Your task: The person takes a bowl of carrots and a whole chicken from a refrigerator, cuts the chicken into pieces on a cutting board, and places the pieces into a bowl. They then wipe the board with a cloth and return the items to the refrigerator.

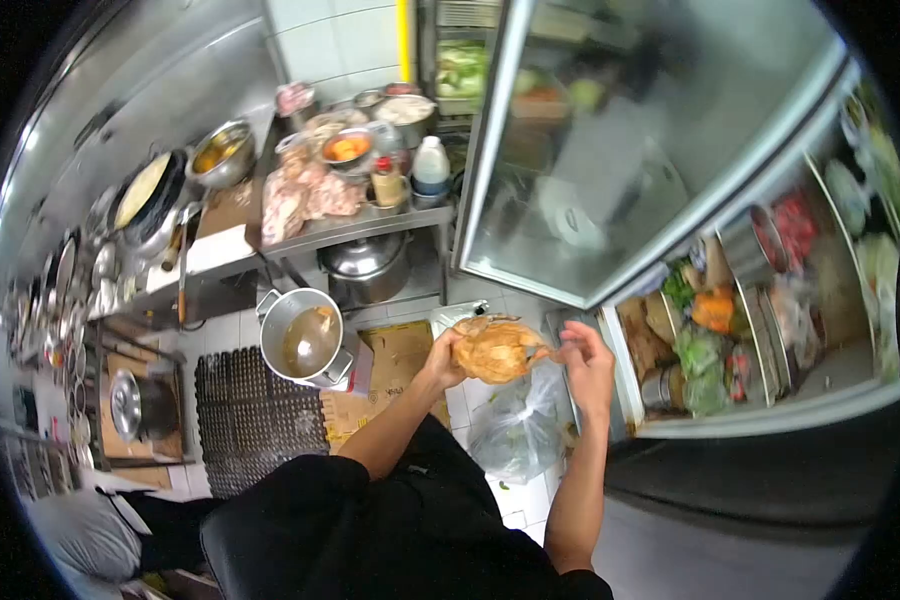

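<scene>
Currently golden-brown bagged bundle (495, 350) aloft, not set down: left hand (444, 362) clamps it, right hand (586, 362) pinches 3 o'clock end.

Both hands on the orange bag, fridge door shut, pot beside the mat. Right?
Not quite: the fridge door is open, as the head view shows. Left hand and right hand hold the orange bag; pot beside the mat.
</scene>
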